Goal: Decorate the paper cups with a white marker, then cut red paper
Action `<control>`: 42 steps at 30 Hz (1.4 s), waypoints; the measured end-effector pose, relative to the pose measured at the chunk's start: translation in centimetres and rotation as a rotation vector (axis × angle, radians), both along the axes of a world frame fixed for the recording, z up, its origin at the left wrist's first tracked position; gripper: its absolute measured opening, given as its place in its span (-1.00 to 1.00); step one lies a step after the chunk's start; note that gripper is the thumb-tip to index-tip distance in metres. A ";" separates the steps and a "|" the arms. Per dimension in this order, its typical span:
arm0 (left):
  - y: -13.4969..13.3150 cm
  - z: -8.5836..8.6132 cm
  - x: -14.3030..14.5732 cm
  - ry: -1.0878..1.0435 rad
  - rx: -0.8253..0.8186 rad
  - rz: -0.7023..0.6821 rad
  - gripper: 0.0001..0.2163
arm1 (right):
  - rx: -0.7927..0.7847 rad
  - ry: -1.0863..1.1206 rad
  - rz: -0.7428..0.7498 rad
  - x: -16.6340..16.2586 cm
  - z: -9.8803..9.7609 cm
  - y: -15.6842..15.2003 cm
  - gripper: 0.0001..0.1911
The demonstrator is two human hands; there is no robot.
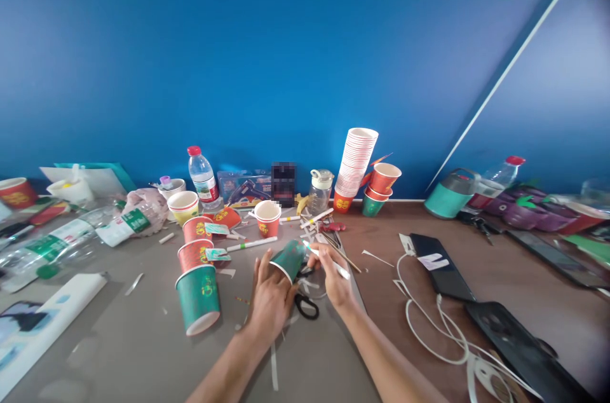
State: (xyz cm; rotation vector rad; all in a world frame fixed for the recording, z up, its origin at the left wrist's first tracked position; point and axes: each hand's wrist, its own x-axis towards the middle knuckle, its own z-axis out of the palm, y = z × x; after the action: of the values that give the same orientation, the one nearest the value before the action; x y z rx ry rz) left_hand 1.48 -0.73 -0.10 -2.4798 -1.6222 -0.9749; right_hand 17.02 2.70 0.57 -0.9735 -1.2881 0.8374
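My left hand [271, 295] is closed around a green paper cup [290, 257], its fingers reaching in at the rim. The cup lies tilted on its side, with its base toward my right hand [333, 273]. That hand pinches a white marker pen [342, 271], whose tip is at the cup's base end; whether it touches is too small to tell. Black-handled scissors [306, 306] lie just below the cup, partly hidden by it. To the left, a green cup [199, 298] and red paper cups [194, 255] lie in a row.
Behind my hands stand a red cup [267, 218], a lidded glass jar [321, 192] and a tall cup stack [355, 161]. Plastic bottles [71, 234] lie at left. Phones [441, 266] and a white cable [419, 342] are at right. A blue partition [286, 72] closes off the back.
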 end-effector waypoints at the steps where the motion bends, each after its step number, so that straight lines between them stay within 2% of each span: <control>1: 0.0 0.0 0.0 0.009 0.001 0.002 -0.80 | -0.006 -0.012 -0.001 0.0 0.0 0.0 -0.68; 5: 0.0 -0.1 0.0 0.041 -0.010 0.019 -0.82 | -0.047 -0.011 -0.040 0.1 0.1 0.1 -0.65; 8: 0.1 -0.4 -0.1 0.040 -0.004 0.017 -0.82 | -0.029 -0.006 0.000 0.1 0.1 0.1 -0.65; 12: 0.1 -1.0 -0.1 0.047 0.032 0.028 -0.75 | -0.075 0.022 -0.035 0.0 0.4 0.1 -0.63; 16: 0.2 -1.3 -0.1 0.062 0.049 0.036 -0.78 | -0.061 0.012 -0.013 0.0 0.6 0.0 -0.62; 19: 0.1 -1.2 -0.1 0.075 0.044 0.046 -0.77 | -0.117 0.023 -0.096 0.1 0.7 0.0 -0.59; 21: 0.1 -1.0 -0.1 0.084 0.041 0.037 -0.78 | -0.100 0.052 -0.117 0.1 0.7 0.0 -0.58; 24: 0.1 -0.9 -0.1 0.102 0.035 0.039 -0.80 | -0.070 0.036 -0.061 0.1 0.8 -0.1 -0.59; 29: 0.1 -1.1 -0.1 0.104 0.050 0.049 -0.80 | -0.092 0.054 -0.107 0.2 0.8 -0.2 -0.59; 33: 0.2 -1.1 -0.1 0.109 0.050 0.055 -0.81 | -0.057 0.012 -0.036 0.2 0.8 -0.2 -0.60; 42: 0.1 -1.2 0.0 0.102 0.093 0.060 -0.79 | -0.098 0.010 -0.060 -0.1 0.7 -0.1 -0.58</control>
State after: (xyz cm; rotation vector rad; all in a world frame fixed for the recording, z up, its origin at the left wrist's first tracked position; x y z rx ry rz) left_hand 1.47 -0.66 -1.28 -2.3652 -1.5729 -0.8802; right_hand 16.97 2.55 1.28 -1.0790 -1.2122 0.8649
